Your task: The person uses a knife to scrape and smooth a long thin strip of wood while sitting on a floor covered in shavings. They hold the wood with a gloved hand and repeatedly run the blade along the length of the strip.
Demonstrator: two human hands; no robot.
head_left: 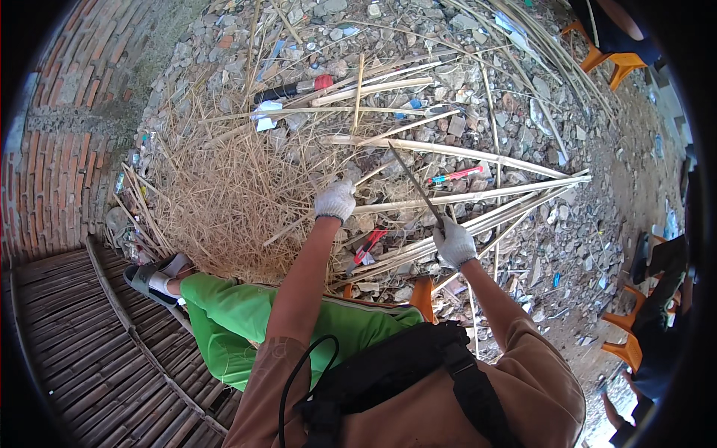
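My left hand (335, 200), in a white knit glove, is closed around a thin bamboo strip (371, 175). The strip sticks out on both sides of the fist, over the straw-like shavings. In the matching glove, my right hand (454, 243) grips a long, narrow dark knife (415, 181); its blade slants up and left, apart from the left hand, and its handle is hidden by the fingers. Between the two hands, nearer my lap, lies a red utility cutter (367, 249). Beyond the right hand, a red and blue cutter (457, 175) rests between long pale bamboo strips (470, 197).
Bamboo shavings (231, 179) cover the stony ground on the left. A black and red tool (293, 89) lies farther off among strips. A slatted bamboo platform (112, 336) and a brick wall (56, 187) stand left. Other people sit on orange stools (626, 328) at right.
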